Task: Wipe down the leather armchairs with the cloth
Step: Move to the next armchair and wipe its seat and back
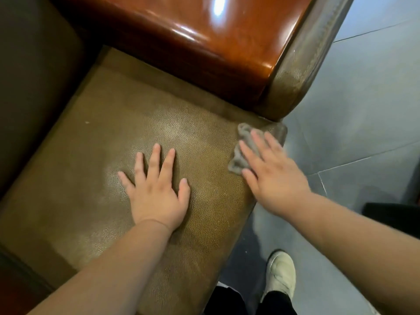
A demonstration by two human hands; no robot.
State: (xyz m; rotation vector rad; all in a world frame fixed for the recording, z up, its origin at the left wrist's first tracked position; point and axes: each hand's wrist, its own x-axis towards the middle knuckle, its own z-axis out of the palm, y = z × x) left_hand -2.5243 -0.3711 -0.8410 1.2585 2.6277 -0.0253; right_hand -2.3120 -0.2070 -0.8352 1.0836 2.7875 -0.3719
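Note:
The olive-brown leather seat cushion [97,155] of an armchair fills the middle of the view. My left hand [156,189] lies flat on it with fingers spread and straight. My right hand [270,171] presses a small crumpled grey cloth [241,153] onto the cushion's front right corner with straight fingers. Most of the cloth is hidden under that hand. The hand looks slightly blurred.
A glossy red-brown wooden armrest [204,35] runs along the top, with a leather-covered side panel [302,64] beside it. The dark chair back [27,87] is at left. Grey tiled floor [363,110] lies right, with my white shoe [281,273] on it.

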